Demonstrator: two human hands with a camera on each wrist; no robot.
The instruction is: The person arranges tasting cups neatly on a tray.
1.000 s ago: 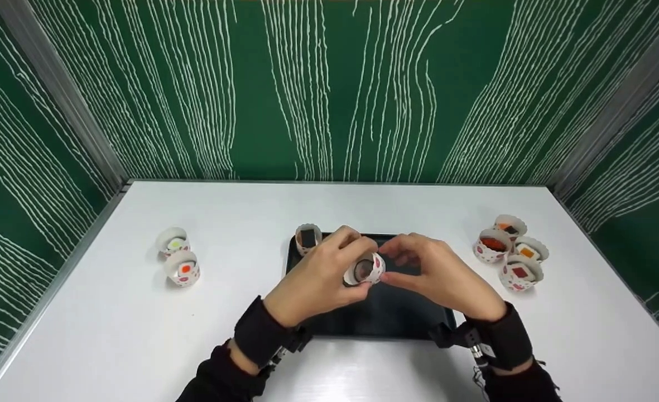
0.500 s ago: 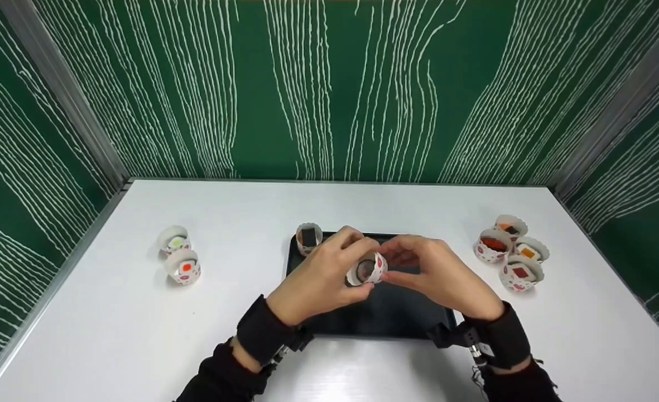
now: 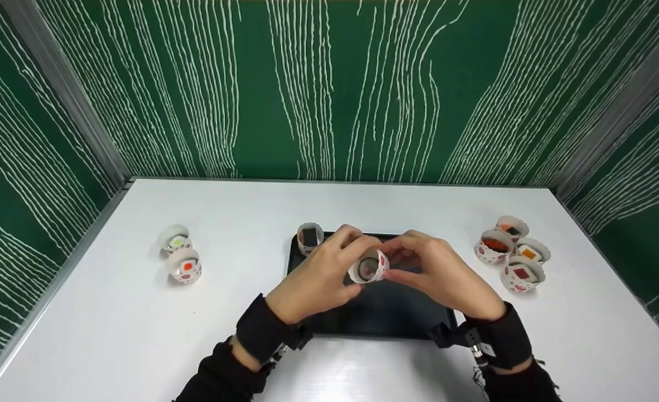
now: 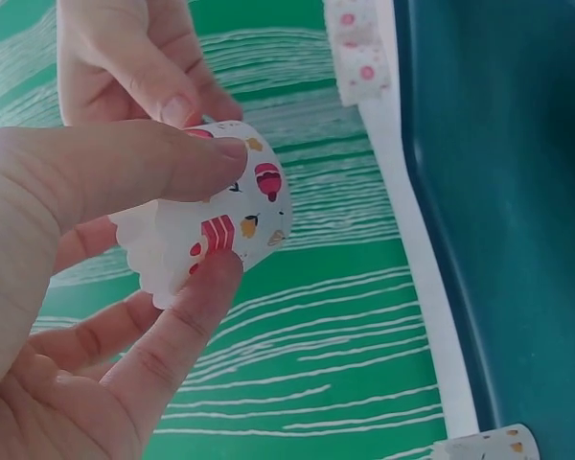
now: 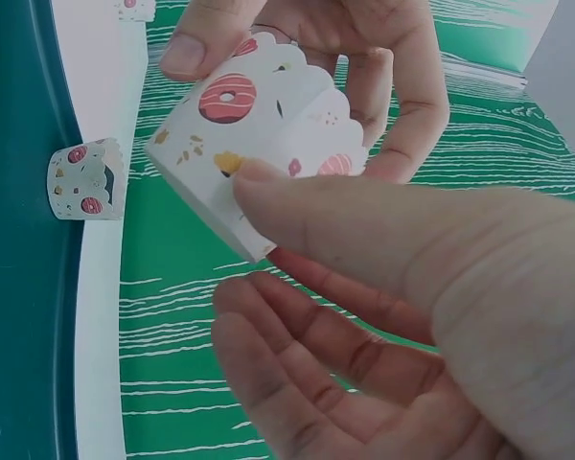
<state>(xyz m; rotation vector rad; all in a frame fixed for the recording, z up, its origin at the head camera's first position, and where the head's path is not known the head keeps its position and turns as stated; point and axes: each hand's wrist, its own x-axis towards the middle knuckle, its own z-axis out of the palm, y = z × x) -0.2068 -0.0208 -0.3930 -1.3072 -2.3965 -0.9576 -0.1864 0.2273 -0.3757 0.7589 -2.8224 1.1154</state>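
Observation:
Above the black tray (image 3: 385, 312), both hands hold a white paper baking cup (image 3: 384, 261) with a scalloped rim. Pink doughnut and cake prints cover its side. Inside sits a round piece (image 3: 368, 269) with a dark edge and a pinkish middle, like a sushi roll. My left hand (image 3: 323, 273) grips the cup from the left; its thumb and a finger pinch the wall in the left wrist view. From the right, my right hand (image 3: 441, 273) pinches the opposite side, its thumb (image 5: 297, 206) flat on the print in the right wrist view.
Another cup (image 3: 309, 237) with a black-topped piece stands at the tray's far left corner. Two cups (image 3: 184, 267) holding white pieces are on the left of the white table (image 3: 123, 335). Several filled cups (image 3: 522, 274) cluster on the right. Green walls (image 3: 351, 100) enclose the table.
The held cup has shifted slightly to the right and turned a little, so its opening shows more to the head camera. Both hands keep hold of it.

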